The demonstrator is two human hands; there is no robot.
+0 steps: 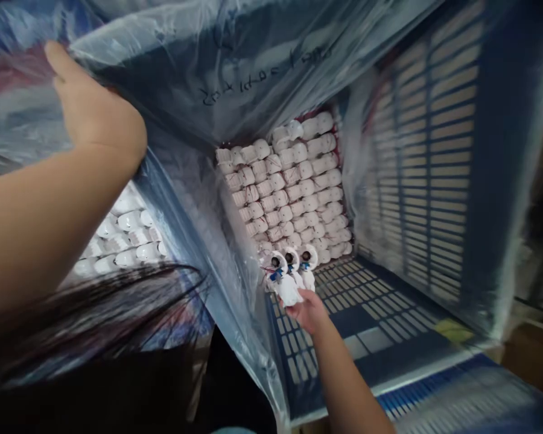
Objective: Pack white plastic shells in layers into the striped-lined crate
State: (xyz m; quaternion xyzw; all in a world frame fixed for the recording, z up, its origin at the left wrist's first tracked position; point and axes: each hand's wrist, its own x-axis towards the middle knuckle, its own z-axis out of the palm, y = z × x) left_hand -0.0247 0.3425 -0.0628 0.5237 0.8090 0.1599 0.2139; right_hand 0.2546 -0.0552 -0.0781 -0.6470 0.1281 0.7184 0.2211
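Guessing your left hand (102, 114), ten o'clock, grip unclear, props the liner (176, 66) back so your right hand (309, 310) fits, pinching a white piece (289, 292), five-ish.

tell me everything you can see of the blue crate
The crate is dark blue, apparently plastic, with slotted walls and its open mouth facing the camera. Clear film drapes over its upper and left sides in the picture, bearing dark handwriting too unclear to read. A yellow patch shows near the lower right corner. Rows of white pieces are packed at the far end inside. The right hand reaches in; whether it touches the crate is unclear.
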